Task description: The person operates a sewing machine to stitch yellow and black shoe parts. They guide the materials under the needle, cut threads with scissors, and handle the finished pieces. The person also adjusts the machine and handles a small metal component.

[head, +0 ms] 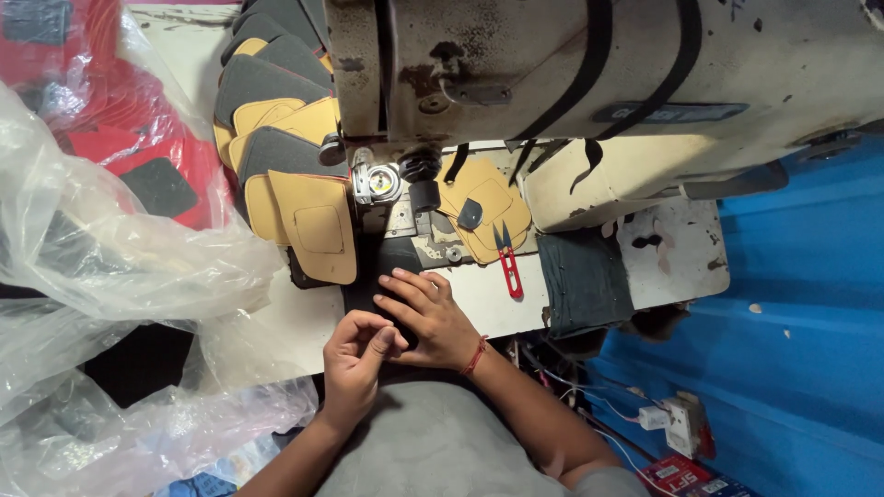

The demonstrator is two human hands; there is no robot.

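A worn cream sewing machine [571, 74] fills the top of the view, its needle area and lamp [379, 182] above the table. My right hand [425, 315] lies flat, fingers spread, on a dark fabric piece [391, 262] in front of the needle. Just beside it, my left hand [357, 361] pinches the near edge of the same dark piece, thumb touching the right hand. A red thread band circles my right wrist.
A stack of tan and grey shaped pieces [276, 138] leans left of the needle. Red-handled thread snips [508, 262] and a tan piece [488, 216] lie to the right, beside dark folded cloth [582, 281]. Clear plastic bags [101, 276] crowd the left. A blue wall [801, 322] stands right.
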